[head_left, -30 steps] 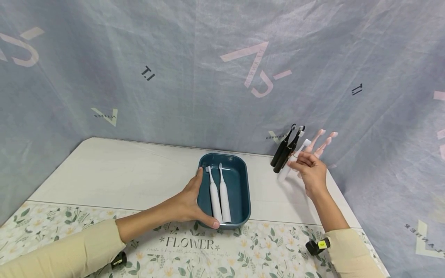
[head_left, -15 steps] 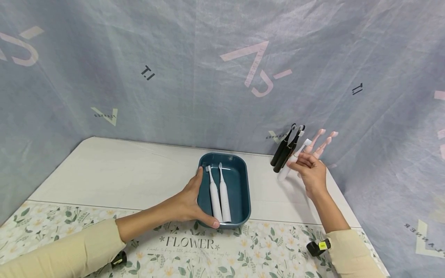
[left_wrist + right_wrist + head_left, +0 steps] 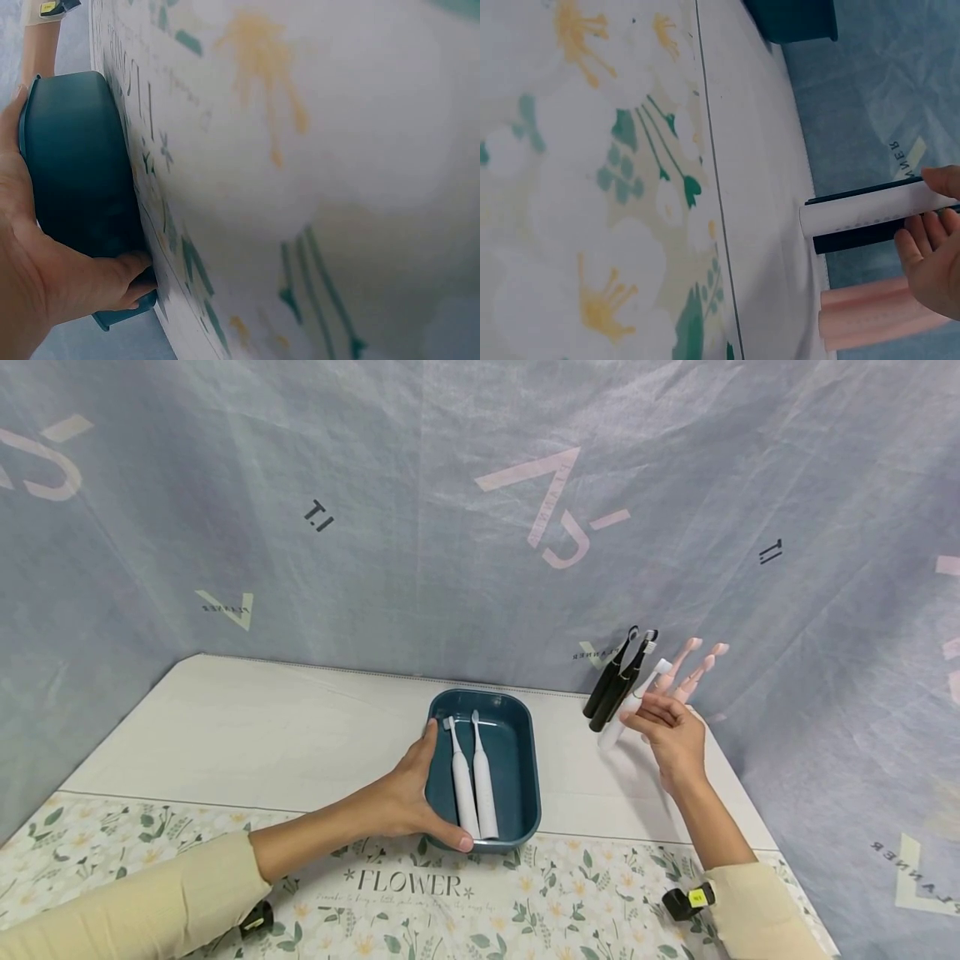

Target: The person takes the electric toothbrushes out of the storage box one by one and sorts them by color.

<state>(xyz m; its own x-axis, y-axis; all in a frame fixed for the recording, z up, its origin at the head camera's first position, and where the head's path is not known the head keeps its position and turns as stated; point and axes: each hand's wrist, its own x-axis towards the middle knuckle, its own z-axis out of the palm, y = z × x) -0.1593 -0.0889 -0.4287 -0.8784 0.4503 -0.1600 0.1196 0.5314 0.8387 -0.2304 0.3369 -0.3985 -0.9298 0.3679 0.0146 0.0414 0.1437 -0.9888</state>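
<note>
A dark teal tray (image 3: 517,777) sits mid-table, with two white electric toothbrushes (image 3: 465,793) lying side by side in its left part. My left hand (image 3: 405,802) grips the tray's near left corner, thumb on the near rim and fingers along the left side; the left wrist view shows fingers curled about the tray's wall (image 3: 75,165). At the right, my right hand (image 3: 673,743) pinches a third white electric toothbrush (image 3: 613,732), which stands upright with its base at the table surface. In the right wrist view thumb and fingers hold its handle (image 3: 855,212) from both sides.
Black electric toothbrushes (image 3: 600,693) stand just left of and behind the held one. Pink ones (image 3: 684,662) stand behind my right hand, partly hidden by it. A grey-blue cloth (image 3: 375,527) hangs close behind the table. Floral cloth (image 3: 555,902) covers the table's front.
</note>
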